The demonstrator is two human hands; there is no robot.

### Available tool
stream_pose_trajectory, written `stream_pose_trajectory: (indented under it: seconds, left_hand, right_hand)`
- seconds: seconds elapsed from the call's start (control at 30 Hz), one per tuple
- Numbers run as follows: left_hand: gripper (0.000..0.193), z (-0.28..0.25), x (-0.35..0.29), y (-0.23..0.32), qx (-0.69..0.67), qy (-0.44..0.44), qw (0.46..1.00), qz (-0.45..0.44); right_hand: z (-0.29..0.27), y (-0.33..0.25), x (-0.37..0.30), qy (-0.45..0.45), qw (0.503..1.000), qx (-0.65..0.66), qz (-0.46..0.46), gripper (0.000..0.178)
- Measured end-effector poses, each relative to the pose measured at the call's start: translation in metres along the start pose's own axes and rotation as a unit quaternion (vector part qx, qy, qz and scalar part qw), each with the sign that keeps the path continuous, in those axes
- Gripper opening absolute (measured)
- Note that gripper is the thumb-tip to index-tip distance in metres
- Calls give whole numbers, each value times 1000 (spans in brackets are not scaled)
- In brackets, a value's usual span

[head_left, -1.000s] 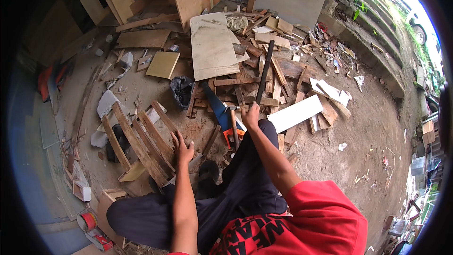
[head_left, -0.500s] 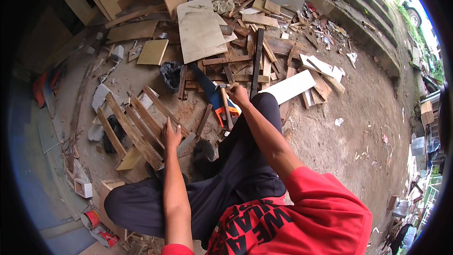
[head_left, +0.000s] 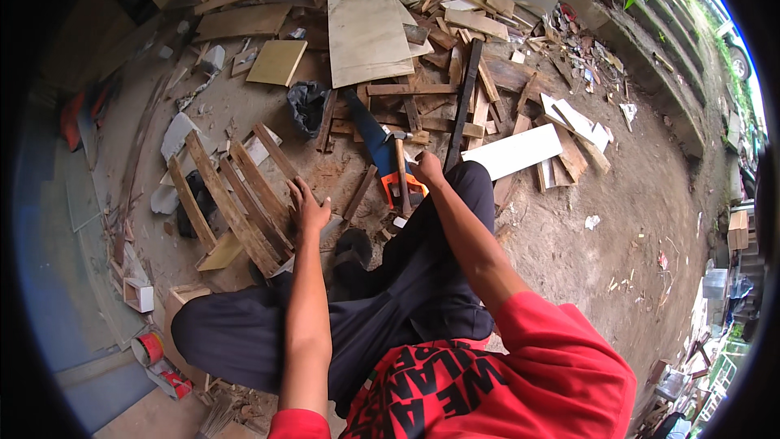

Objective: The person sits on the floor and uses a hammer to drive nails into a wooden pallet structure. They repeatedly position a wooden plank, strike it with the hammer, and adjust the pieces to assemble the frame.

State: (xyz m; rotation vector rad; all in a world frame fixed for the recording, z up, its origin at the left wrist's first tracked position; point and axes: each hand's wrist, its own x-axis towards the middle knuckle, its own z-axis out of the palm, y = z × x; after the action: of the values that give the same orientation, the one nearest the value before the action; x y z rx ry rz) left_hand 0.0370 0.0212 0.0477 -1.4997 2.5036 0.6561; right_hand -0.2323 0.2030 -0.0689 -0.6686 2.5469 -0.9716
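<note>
Shifted slightly nearer, relative to hammer [head_left: 401, 172] head: right hand [head_left: 427, 169], fingers curled just right of handle, contents impossible to tell, leaving hammer apparently unheld. Left hand [head_left: 310, 210]: fingers spread, apparently empty, beside right edge of wooden slats [head_left: 224, 193]. Hammer: across saw [head_left: 370, 132], head far, long axis near-to-far, handle end pointing near.

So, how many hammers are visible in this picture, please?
1. The hammer is just left of the right hand, overlapping the saw in this view. Others may be hidden in the wood pile.
</note>
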Motion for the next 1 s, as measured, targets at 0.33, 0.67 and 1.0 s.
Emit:
stream_pose_trajectory:
  seconds: [0.33,0.67,1.0]
  left_hand:
    - [108,-23,9,-16,10,-92,995,30]
    - [111,-21,9,9,33,-82,996,0]
    - [115,-18,5,4,25,-60,998,2]
  right_hand:
    - [10,0,76,35,984,-171,18,37]
    - [-13,53,154,-40,957,-287,-2,70]
    - [-44,63,151,-99,913,-376,-122,39]
